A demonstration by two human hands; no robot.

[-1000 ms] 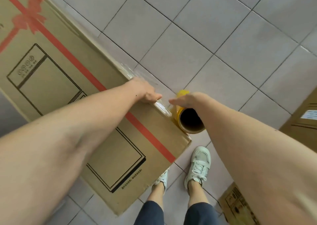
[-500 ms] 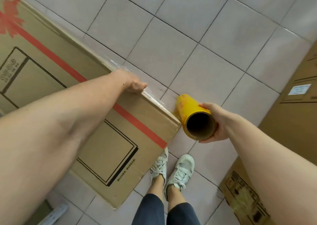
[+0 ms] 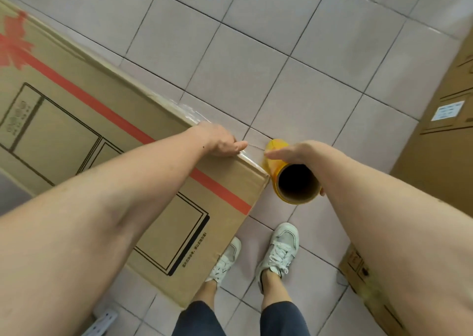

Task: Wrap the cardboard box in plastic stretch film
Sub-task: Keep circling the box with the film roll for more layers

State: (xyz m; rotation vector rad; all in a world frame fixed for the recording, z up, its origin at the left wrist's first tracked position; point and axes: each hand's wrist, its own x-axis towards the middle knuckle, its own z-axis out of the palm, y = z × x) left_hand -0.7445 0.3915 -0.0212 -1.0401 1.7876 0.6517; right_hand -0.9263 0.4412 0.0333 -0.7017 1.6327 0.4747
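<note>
A large flat cardboard box with a red ribbon print stands upright on the tiled floor at the left. Clear stretch film clings along its top far edge. My left hand lies flat on the box's top edge near the right corner, pressing the film down. My right hand grips a yellow stretch film roll held upright just beyond that corner, its hollow core facing me. A thin strip of film runs between the roll and the box edge.
More cardboard boxes stand at the right, and another box sits low at the lower right. My feet in white sneakers stand beside the box corner. A white power strip lies on the floor at bottom left.
My right hand brought the roll back in against the box corner after swinging it out to the right. My left hand slid along the top edge toward the corner.
</note>
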